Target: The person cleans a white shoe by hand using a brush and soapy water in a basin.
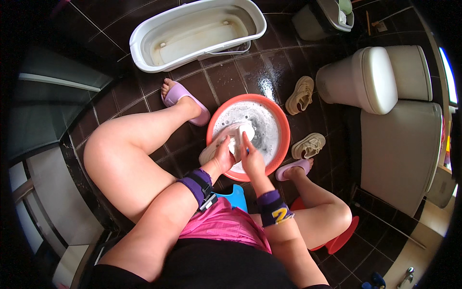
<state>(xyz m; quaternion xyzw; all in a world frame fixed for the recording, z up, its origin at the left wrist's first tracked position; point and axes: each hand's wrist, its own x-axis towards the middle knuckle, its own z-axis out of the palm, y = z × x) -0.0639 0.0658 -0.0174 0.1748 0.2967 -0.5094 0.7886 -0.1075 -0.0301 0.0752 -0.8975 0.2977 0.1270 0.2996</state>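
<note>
Dark glossy tiles cover the floor [231,72] of this bathroom, wet in patches. We're sitting low with a red basin [284,126] of soapy water between our feet. Our left hand [223,155] is closed around the heel end of a white shoe [230,138], holding it over the suds. Our right hand [251,159] is clamped on something small pressed against the shoe's side; probably a brush, but it's mostly hidden so we can't tell for sure.

Handling-wise, we'd guess the shoe is light but soaked, so a bit heavier than dry, and slick with foam. The sole is the stiff part and the upper is soft and gives when pushed, so gripping around the heel and sole like the left hand does seems the safest hold.

Two more beige shoes sit on the tiles just right of the basin, one [300,95] up near the toilet [368,79] and one [308,146] lower down. A white tub [144,36] sits behind our left foot, well apart from the basin. A blue stool [237,196] is under us, and another red basin [342,238] peeks out behind our right leg.
</note>
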